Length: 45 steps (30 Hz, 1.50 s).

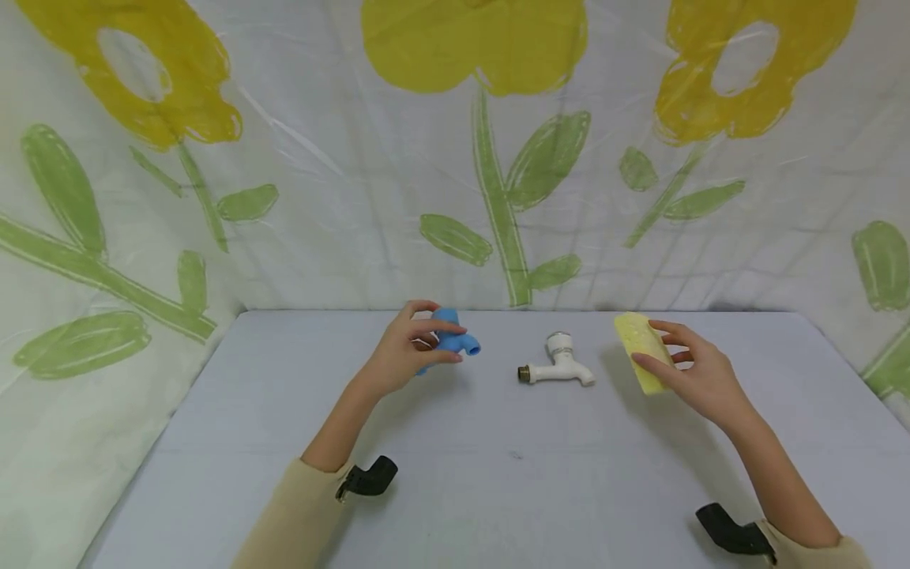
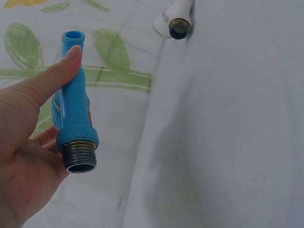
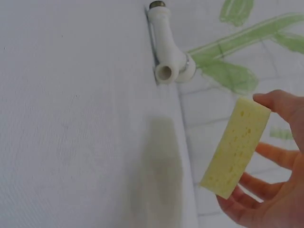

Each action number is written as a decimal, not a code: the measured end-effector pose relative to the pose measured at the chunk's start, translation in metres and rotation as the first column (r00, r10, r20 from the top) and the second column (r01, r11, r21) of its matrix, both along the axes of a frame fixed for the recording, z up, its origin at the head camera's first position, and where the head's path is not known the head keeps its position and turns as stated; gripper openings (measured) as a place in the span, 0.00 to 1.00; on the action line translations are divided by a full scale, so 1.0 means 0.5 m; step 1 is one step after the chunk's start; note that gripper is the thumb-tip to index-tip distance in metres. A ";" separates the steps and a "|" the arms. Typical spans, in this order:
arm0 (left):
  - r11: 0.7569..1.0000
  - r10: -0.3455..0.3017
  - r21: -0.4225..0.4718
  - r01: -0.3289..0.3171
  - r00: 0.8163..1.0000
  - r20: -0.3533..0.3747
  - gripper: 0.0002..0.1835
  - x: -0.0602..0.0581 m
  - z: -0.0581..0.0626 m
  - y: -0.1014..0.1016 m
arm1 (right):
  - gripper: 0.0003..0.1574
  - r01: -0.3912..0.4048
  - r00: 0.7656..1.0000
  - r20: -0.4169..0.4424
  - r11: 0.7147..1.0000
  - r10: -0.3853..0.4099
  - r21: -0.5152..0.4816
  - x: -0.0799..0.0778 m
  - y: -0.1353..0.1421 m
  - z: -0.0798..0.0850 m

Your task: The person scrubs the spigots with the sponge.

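In the head view my left hand [image 1: 400, 352] grips a blue plastic faucet [image 1: 449, 341] over the back of the table. The left wrist view shows the thumb along the faucet's body [image 2: 75, 104], with its threaded metal end [image 2: 80, 156] pointing down toward the camera. On the right, my right hand [image 1: 700, 375] holds a yellow sponge [image 1: 642, 352] between thumb and fingers, tilted above its shadow. Holes dot the sponge face [image 3: 236, 147] in the right wrist view. Between the two hands a white faucet [image 1: 560, 367] lies on the table, its brass threaded end facing left.
The table [image 1: 498, 506] has a pale grey-white surface. Behind it hangs a white sheet [image 1: 320, 221] painted with yellow flowers and green leaves, meeting the table's back edge. Black curved camera mounts [image 1: 373, 476] sit at both wrists, by the beige sleeves [image 1: 298, 514].
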<state>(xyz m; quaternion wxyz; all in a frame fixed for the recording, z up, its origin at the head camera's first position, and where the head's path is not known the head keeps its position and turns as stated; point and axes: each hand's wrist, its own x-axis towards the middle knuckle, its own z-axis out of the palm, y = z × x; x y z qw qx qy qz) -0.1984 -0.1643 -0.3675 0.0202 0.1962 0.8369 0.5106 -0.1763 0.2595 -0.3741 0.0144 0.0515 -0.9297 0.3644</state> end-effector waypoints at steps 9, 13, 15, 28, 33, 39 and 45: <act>0.986 -0.056 -0.164 0.036 0.991 -0.120 0.17 -0.019 -0.025 0.005 | 0.46 0.066 0.997 -0.043 0.992 -0.062 0.103 -0.011 0.017 -0.020; 0.976 -0.086 -0.210 0.061 0.990 -0.110 0.17 -0.026 -0.031 0.006 | 0.45 0.077 0.994 -0.086 0.989 -0.066 0.128 -0.013 0.024 -0.033; 0.969 -0.095 -0.237 0.070 0.991 -0.097 0.17 -0.029 -0.034 0.006 | 0.45 0.086 0.993 -0.093 0.987 -0.073 0.133 -0.014 0.025 -0.038; 0.948 -0.074 -0.312 0.061 0.997 -0.030 0.17 -0.026 -0.070 0.000 | 0.48 0.102 0.995 -0.044 0.977 -0.095 0.186 -0.030 0.020 -0.056; 0.947 -0.064 -0.318 0.053 0.998 -0.023 0.17 -0.030 -0.077 0.001 | 0.49 0.105 0.994 -0.042 0.972 -0.098 0.210 -0.036 0.021 -0.063; 0.951 -0.072 -0.304 0.064 0.997 -0.015 0.17 -0.035 -0.086 0.003 | 0.49 0.109 0.994 -0.035 0.972 -0.104 0.206 -0.036 0.020 -0.067; 0.955 -0.071 -0.291 0.058 0.997 -0.034 0.16 -0.034 -0.086 0.004 | 0.50 0.124 0.992 -0.013 0.970 -0.124 0.209 -0.036 0.013 -0.069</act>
